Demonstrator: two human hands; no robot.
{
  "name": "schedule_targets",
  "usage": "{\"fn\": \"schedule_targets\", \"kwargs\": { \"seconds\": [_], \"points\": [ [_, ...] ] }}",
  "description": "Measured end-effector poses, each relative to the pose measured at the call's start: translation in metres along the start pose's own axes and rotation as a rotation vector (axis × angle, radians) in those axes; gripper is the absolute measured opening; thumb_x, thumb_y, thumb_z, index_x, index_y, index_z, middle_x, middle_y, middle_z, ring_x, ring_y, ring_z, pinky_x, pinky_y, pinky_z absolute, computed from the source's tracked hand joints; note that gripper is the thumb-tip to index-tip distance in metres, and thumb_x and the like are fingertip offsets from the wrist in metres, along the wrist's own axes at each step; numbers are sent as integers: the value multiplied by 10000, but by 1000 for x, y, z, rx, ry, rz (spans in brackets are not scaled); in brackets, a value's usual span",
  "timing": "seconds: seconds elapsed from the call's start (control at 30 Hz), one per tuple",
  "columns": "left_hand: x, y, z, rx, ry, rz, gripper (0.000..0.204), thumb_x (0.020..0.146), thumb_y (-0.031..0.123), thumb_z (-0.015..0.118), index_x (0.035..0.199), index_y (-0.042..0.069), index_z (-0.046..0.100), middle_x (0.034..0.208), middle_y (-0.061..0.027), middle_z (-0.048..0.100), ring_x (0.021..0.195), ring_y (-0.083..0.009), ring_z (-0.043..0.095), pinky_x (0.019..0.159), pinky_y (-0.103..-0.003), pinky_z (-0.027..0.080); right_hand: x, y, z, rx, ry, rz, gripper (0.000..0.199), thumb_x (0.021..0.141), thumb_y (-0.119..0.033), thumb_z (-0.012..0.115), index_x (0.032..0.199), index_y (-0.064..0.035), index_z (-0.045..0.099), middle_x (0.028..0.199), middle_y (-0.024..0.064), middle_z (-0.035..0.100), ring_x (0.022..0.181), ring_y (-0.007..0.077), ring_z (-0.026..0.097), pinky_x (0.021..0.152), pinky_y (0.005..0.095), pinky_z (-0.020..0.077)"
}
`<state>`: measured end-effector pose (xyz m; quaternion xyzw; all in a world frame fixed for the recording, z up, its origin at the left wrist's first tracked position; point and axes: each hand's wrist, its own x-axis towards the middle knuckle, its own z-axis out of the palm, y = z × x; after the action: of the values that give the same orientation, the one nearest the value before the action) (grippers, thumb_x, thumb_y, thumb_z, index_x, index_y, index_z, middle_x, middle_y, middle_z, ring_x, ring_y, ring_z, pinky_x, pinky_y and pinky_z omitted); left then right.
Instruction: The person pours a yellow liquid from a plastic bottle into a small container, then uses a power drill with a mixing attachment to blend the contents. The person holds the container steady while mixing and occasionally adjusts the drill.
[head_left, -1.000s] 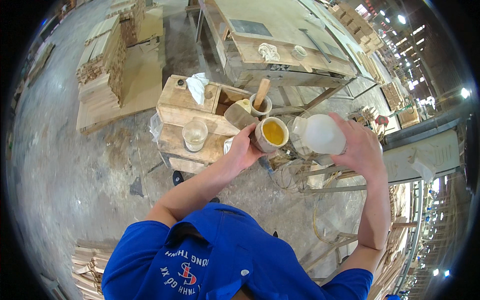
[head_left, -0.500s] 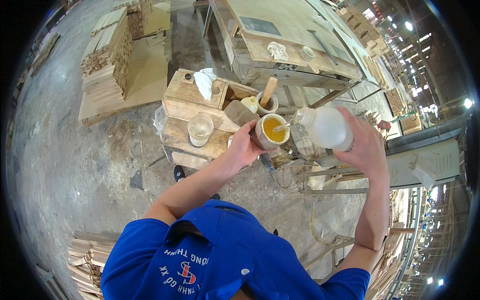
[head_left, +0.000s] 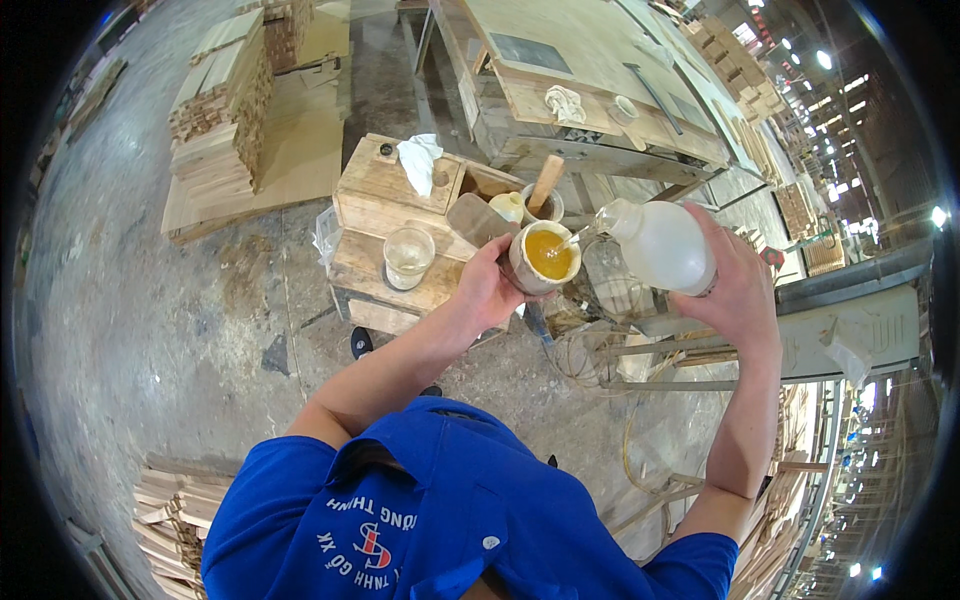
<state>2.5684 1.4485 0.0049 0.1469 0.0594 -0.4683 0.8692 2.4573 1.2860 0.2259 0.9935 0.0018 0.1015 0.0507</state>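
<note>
My left hand [head_left: 489, 288] grips a small round cup [head_left: 543, 256] filled with thick yellow liquid, held above the wooden crates. My right hand [head_left: 738, 283] holds a translucent white plastic bottle [head_left: 658, 243] tipped on its side, its mouth aimed at the cup. A thin stream of liquid runs from the bottle's mouth into the cup. Just behind the cup stands another small container with a wooden stick [head_left: 545, 185] in it.
A clear plastic cup [head_left: 409, 257] and a white rag [head_left: 419, 159] sit on the stacked wooden crates [head_left: 378, 212]. A long workbench [head_left: 590, 90] stands beyond. Piles of wood strips [head_left: 220, 110] lie at the left, more at the lower left. Coiled hose lies on the concrete floor.
My right hand has tilted the bottle further over toward the cup, and liquid now pours from it. My left hand keeps the cup in about the same place.
</note>
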Motion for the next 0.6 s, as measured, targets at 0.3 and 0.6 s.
{"fn": "schedule_targets", "kwargs": {
  "seconds": [0.3, 0.6],
  "points": [
    [-2, 4, -1, -33, -54, -13, 404, 969, 251, 203, 1319, 71, 293, 1322, -133, 389, 1192, -311, 432, 962, -562, 360, 0, -3, -2, -1, 19, -16, 776, 516, -167, 691, 1254, -174, 452, 926, 106, 601, 846, 304, 598, 734, 395, 479],
    [-4, 3, -1, -12, -43, -6, 411, 966, 249, 194, 1318, 61, 292, 1319, -138, 390, 1199, -303, 425, 953, -550, 373, -3, -3, -3, 1, 37, -20, 787, 515, -167, 695, 1262, -179, 448, 945, 111, 606, 859, 309, 598, 759, 401, 472]
  ]
}}
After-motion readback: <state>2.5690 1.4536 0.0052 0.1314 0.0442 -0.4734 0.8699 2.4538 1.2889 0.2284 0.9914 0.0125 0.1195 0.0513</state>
